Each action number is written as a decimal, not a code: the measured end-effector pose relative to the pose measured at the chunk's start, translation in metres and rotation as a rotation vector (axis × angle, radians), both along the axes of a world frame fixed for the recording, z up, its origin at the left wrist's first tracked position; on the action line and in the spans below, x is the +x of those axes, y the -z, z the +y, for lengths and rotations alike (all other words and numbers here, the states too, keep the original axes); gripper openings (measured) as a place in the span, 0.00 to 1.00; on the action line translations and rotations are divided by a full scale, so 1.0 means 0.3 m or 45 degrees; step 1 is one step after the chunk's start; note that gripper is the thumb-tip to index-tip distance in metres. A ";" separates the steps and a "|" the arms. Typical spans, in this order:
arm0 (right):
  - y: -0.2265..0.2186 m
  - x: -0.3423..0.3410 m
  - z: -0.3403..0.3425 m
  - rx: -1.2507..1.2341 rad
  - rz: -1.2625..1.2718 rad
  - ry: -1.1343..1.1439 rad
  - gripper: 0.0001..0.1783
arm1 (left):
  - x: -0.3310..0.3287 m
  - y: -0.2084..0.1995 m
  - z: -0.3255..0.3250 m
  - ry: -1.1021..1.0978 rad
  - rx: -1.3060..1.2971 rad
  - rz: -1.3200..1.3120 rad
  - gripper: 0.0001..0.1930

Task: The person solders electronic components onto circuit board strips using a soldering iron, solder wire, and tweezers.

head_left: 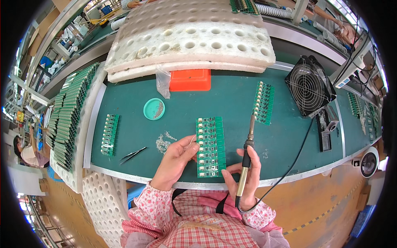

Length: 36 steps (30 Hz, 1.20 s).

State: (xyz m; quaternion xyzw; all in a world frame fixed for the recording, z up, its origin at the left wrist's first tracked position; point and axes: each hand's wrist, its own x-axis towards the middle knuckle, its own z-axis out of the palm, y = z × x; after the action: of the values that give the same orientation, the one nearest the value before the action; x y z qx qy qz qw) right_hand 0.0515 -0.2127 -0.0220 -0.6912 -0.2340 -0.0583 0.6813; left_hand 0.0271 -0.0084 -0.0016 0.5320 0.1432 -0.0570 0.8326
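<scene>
A green circuit board panel (211, 145) lies on the green bench mat (231, 99) in front of me. My left hand (177, 159) rests at the panel's left edge and pinches a thin solder wire (192, 139) between thumb and fingers. My right hand (245, 175) grips a soldering iron (247, 153) by its handle, tip pointing away from me, just right of the panel. The iron's black cord (289, 165) runs off to the right.
More green panels lie at left (109, 134) and upper right (264, 102). Tweezers (133, 154), solder scraps (163, 142), a teal round dish (154, 109), an orange box (190, 79), a black fan (309, 86), white foam trays (190, 37) and a rack of boards (68, 111) surround them.
</scene>
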 end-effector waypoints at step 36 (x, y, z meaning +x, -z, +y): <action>0.016 -0.010 -0.001 -0.196 -0.290 0.107 0.47 | -0.008 -0.004 0.009 0.118 0.092 -0.098 0.28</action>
State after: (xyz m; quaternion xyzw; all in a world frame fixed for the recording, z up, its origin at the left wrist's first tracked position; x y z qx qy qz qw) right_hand 0.0484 -0.2130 -0.0268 -0.7395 -0.2843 -0.1467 0.5922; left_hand 0.0246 -0.0056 -0.0005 0.5694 0.0880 -0.0698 0.8143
